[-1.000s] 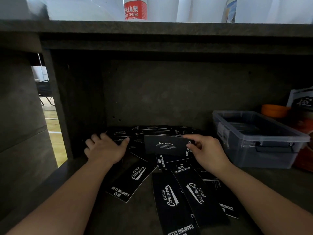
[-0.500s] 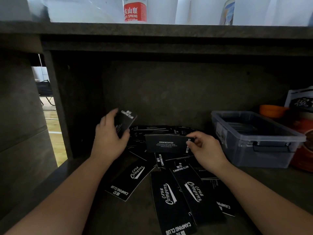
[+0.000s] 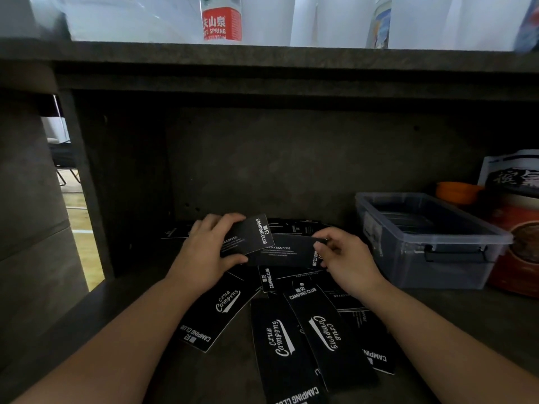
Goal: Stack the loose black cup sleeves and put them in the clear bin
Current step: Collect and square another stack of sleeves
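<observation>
Several flat black cup sleeves with white "Camping Club" print lie scattered on the dark shelf (image 3: 455, 322); one loose sleeve (image 3: 274, 342) lies nearest me. My left hand (image 3: 204, 255) grips a black sleeve (image 3: 252, 237) and holds it over the left end of a second sleeve (image 3: 287, 253). My right hand (image 3: 347, 262) pinches that second sleeve at its right end. Both held sleeves overlap above the pile. The clear bin (image 3: 431, 243) stands to the right of my right hand, lid off, with dark things inside.
An orange bowl (image 3: 458, 192) and a red-brown printed packet (image 3: 519, 243) stand behind and right of the bin. The shelf's back wall is close behind the pile. A low overhead board (image 3: 262, 56) carries a red-labelled bottle (image 3: 222, 18). A gap opens at left.
My left hand lifted a sleeve from the back left of the pile and carried it right, onto the sleeve that my right hand keeps holding.
</observation>
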A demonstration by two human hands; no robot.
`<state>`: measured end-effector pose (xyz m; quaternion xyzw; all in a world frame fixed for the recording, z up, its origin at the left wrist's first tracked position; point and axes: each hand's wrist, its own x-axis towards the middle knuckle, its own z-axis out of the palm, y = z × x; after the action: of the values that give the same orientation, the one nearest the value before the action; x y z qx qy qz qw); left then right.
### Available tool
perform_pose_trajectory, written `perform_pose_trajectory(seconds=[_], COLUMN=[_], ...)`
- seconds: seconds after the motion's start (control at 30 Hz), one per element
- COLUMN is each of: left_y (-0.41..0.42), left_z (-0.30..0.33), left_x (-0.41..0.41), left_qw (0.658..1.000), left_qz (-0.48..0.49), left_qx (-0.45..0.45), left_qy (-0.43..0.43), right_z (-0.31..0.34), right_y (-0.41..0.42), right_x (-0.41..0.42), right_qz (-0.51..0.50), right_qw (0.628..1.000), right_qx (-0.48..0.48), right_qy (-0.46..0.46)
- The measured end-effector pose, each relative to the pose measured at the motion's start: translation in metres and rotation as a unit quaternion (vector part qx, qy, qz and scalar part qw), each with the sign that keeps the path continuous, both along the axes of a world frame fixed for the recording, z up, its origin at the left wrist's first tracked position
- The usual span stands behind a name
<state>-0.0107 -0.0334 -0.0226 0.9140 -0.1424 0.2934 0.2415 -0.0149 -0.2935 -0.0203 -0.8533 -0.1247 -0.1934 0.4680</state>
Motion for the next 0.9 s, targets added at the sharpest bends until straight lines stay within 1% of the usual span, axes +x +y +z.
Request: perform_pose_trajectory(seconds=[0.1, 0.17, 0.33, 0.37, 0.43, 0.5, 0.57, 0.6, 0.67, 0.77, 0.83, 0.9], left_y=[-0.008, -0.016, -0.031, -0.03, -0.028, -0.022, -0.015, -0.012, -0.01, -0.014, -0.016, -0.018], left_z=[-0.004, -0.004, -0.001, -0.001, -0.001, -0.001, -0.003, -0.005, -0.005, 0.0, 0.002, 0.001], left_x=[-0.002, -0.003, -0.008, -0.007, -0.007, -0.005, -0.002, 0.0, 0.0, -0.005, -0.006, -0.006], left_qw=[0.997, 0.995, 0.998, 0.998, 1.0, 0.998, 0.992, 0.99, 0.99, 0.99, 0.99, 0.99], left_qz=[-0.019, -0.041, -0.065, -0.053, 0.0, 0.03, -0.019, -0.052, -0.087, -0.099, -0.101, -0.095], left_qx=[0.061, 0.07, 0.016, 0.013, 0.014, -0.023, -0.091, -0.098, -0.05, 0.016, 0.032, 0.025], left_qy=[-0.042, -0.05, -0.014, -0.009, 0.004, 0.046, 0.083, 0.091, 0.099, 0.096, 0.091, 0.097], right_z=[0.001, 0.001, -0.002, -0.002, -0.002, -0.002, -0.002, -0.001, 0.0, 0.0, 0.0, 0.0], right_y=[0.003, 0.006, 0.01, 0.01, 0.01, 0.008, 0.007, 0.006, 0.005, 0.005, 0.005, 0.004], right_x=[-0.003, -0.006, -0.007, -0.007, -0.006, -0.004, -0.003, -0.003, -0.005, -0.006, -0.005, -0.004], right_qz=[0.036, 0.058, 0.054, 0.051, 0.043, 0.03, 0.023, 0.024, 0.035, 0.05, 0.053, 0.049], right_qw=[0.999, 0.998, 0.997, 0.997, 0.997, 0.997, 0.998, 0.999, 0.999, 0.997, 0.994, 0.992], right_qx=[0.011, 0.007, -0.05, -0.058, -0.063, -0.059, -0.041, -0.033, -0.03, -0.056, -0.091, -0.117], right_qy=[0.004, 0.003, -0.014, -0.019, -0.026, -0.032, -0.032, -0.027, -0.017, -0.022, -0.007, 0.004])
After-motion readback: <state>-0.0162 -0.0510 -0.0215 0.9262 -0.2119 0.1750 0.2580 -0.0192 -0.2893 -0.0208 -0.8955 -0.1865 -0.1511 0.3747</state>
